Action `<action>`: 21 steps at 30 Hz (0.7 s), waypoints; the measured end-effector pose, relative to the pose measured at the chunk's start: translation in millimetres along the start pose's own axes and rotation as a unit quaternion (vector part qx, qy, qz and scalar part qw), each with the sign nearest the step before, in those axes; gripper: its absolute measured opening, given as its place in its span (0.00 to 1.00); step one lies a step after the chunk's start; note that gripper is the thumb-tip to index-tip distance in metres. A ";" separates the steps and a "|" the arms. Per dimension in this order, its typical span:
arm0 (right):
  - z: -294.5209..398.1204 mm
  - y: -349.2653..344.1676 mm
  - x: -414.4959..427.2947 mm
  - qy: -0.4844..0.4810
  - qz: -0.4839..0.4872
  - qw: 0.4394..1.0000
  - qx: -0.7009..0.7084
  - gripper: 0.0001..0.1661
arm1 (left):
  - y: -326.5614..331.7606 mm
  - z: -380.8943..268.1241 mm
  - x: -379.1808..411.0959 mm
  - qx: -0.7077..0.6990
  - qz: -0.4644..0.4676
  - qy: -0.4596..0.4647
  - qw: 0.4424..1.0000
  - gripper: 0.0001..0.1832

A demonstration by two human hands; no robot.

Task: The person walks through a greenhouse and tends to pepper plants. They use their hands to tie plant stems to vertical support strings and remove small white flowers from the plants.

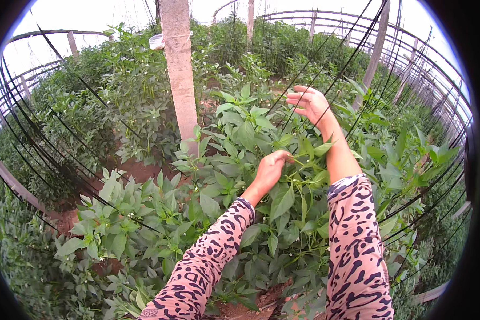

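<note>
Leafy green pepper plants (280,204) rise in front of me, with small white flowers among their leaves. My left hand (273,166) is at a pepper stem (302,163), its thumb and forefinger pinched around the stem, though leaves partly cover the fingertips. Higher and to the right, my right hand (310,102) is raised with its fingers apart and nothing in it. Dark strings (294,106) run slantwise past the right hand's fingers; whether they touch cannot be made out. A long green pepper (304,206) seems to hang below the left hand.
A concrete post (180,76) stands among the plants ahead, with a clear plastic container (157,42) tied to it. Many dark support strings (100,200) slant down on both sides. Another post (372,56) leans at right. Reddish soil (138,168) shows between the rows.
</note>
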State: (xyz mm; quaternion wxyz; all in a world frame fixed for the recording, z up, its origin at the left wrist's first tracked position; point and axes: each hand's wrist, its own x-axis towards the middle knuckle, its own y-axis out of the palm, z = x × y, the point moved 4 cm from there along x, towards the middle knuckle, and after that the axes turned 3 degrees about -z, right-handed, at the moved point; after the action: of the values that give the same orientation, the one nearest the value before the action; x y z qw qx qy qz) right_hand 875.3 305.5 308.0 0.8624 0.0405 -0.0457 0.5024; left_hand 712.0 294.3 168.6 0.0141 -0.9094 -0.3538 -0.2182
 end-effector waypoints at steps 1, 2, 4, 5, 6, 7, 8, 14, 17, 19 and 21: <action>1.6 2.1 -2.6 0.007 0.006 1.000 -0.018 0.22 | -7.8 12.0 9.4 -0.183 -0.029 -0.101 0.977 0.12; 3.2 2.0 -5.7 0.002 0.015 0.999 -0.034 0.19 | -20.4 26.2 19.0 -0.200 -0.127 -0.183 0.954 0.13; 4.1 0.3 -14.3 -0.010 0.035 0.998 -0.047 0.12 | -44.7 48.8 42.6 -0.215 -0.209 -0.303 0.904 0.15; 2.6 -3.2 -18.6 -0.005 0.030 0.998 -0.052 0.09 | -55.4 58.6 51.8 -0.217 -0.216 -0.338 0.890 0.16; 3.2 -5.6 -23.2 -0.017 0.045 0.997 -0.060 0.08 | -65.7 63.0 61.4 -0.138 -0.237 -0.301 0.913 0.17; 2.3 -10.3 -26.2 -0.019 0.044 0.996 -0.077 0.07 | -75.5 65.7 69.8 -0.066 -0.272 -0.258 0.925 0.18; 1.1 -14.9 -28.6 -0.018 0.044 0.996 -0.075 0.07 | -84.3 58.1 80.5 0.104 -0.277 -0.142 0.945 0.19; -10.2 -62.7 -16.5 -0.061 -0.117 0.964 -0.229 0.05 | -27.9 29.4 108.3 0.272 -0.077 0.025 0.959 0.12; -11.1 -90.8 -14.1 -0.098 -0.244 0.937 -0.231 0.05 | 33.9 14.1 78.6 0.316 0.139 0.136 0.929 0.11; -19.1 -96.8 -14.1 -0.002 -0.204 0.978 -0.039 0.07 | 68.1 6.4 53.3 0.297 0.202 0.222 0.906 0.12; -11.1 -86.8 -18.3 -0.029 -0.119 0.992 -0.003 0.10 | 75.2 7.7 46.2 0.329 0.194 0.219 0.898 0.10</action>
State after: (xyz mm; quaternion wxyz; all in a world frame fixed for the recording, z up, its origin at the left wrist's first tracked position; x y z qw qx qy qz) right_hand 942.3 248.3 292.7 0.9147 0.0575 -0.0667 0.3943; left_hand 794.1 268.8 190.1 0.4317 -0.8328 -0.2098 -0.2757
